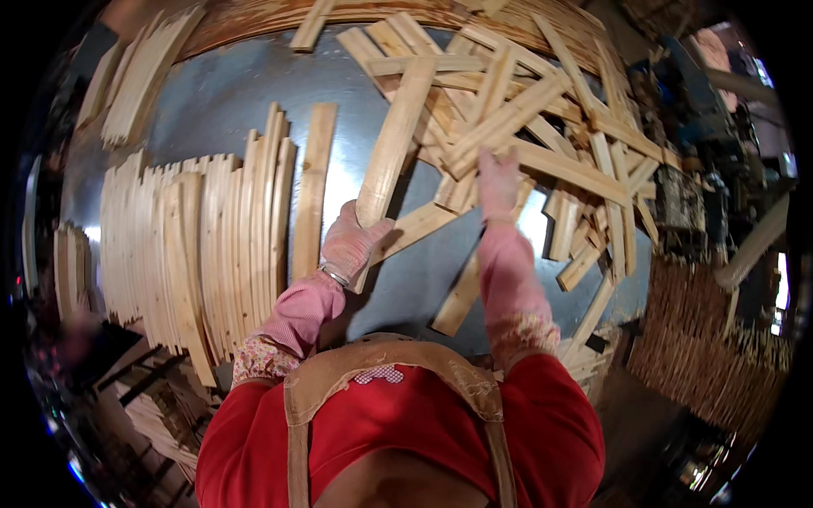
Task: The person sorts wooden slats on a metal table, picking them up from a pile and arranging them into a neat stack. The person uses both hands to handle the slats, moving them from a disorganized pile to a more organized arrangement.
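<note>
My gloved left hand [352, 240] is closed round the lower part of a flat wooden board [396, 140], which tilts up and away over the metal tabletop. Over the near edge of a jumbled pile, my gloved right hand [500, 182] has its thumb and fingers apart. Its fingertips are at the ends of two crossing boards, a slanting one [508, 123] and a long one [572, 173]; whether they touch the wood I cannot tell. Left of my left hand, one separate board [313, 190] lies lengthwise beside a row of slats [224, 237].
The grey metal tabletop [229, 93] carries all this wood. One slat [190, 279] lies slantwise across the row. More boards [152, 76] are stacked at the far left. A wooden ledge [254, 19] runs along the back. Bundled sticks [707, 339] stand at the right, beyond the table.
</note>
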### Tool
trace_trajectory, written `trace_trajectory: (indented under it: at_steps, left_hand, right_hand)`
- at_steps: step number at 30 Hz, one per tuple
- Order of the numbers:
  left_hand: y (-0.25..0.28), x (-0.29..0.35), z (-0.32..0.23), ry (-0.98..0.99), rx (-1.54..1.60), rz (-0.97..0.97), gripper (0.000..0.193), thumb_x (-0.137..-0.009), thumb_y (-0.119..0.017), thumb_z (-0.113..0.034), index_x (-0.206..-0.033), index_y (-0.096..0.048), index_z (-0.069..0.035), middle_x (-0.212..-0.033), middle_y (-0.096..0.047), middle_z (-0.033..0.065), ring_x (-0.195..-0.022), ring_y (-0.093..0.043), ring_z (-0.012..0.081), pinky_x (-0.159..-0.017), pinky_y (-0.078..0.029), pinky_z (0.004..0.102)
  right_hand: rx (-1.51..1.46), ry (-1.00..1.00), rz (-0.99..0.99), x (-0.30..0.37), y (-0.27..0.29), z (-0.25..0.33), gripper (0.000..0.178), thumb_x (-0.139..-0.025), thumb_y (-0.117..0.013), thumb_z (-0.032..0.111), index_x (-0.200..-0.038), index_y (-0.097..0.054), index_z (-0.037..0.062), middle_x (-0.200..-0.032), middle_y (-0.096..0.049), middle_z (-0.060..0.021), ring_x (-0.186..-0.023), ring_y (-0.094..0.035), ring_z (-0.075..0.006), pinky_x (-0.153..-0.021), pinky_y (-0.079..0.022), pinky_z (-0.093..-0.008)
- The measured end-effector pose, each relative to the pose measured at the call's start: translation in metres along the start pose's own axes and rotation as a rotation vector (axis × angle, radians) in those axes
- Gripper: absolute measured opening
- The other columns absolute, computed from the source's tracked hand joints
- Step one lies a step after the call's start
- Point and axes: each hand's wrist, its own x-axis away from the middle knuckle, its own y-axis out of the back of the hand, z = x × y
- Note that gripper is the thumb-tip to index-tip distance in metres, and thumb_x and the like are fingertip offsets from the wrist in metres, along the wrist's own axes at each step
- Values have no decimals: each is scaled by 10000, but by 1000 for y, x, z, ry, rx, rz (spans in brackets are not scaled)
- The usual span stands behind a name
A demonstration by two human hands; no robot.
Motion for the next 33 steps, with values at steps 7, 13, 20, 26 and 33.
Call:
trace_trajectory:
  at_steps: [7,13,20,26,33]
  left_hand:
    - [50,43,58,17,216,-419,721,-897,-856,-377,-1420,-583,37,-1165,-773,208,-1085,-743,322,-974,-563,423]
    - [80,75,84,-290,1217,-725,405,-1022,-754,-185,-1319,-576,26,-1116,-705,127,-970,-701,209,-870,-601,361]
    - [145,43,101,-301,1529,-793,260,-1056,-730,-224,-1210,-643,-34,-936,-742,93,-776,-722,233,-731,-637,398]
    - [194,-37,170,-114,1908,-651,444,-1102,-615,-467,-1263,-582,-55,-1035,-678,124,-894,-652,290,-842,-578,492]
    - [207,9,209,92,1624,-564,455,-1081,-619,-541,-939,-497,-126,-778,-515,40,-678,-515,204,-623,-487,397]
  right_hand:
    - [225,-67,-109,-73,-55,16,1202,-852,-794,600,-1633,-253,-137,-1479,-580,-352,-1375,-602,-421,-1173,-468,-478]
    - [-69,-140,-180,-118,-39,-83,551,-894,-830,387,-1108,-654,-90,-867,-725,-156,-641,-673,-243,-516,-528,-401]
    - [-231,-326,214,-50,-56,-33,219,-927,-718,224,-989,-636,30,-624,-555,-38,-418,-484,-162,-373,-367,-337]
    - [194,202,13,-27,-65,-42,779,-958,-733,508,-1380,-614,-136,-1253,-735,-274,-1122,-730,-434,-995,-563,-441]
    - [296,-222,-56,-24,-72,45,1268,-856,-820,592,-1637,-167,-165,-1527,-559,-368,-1404,-583,-471,-1199,-431,-449]
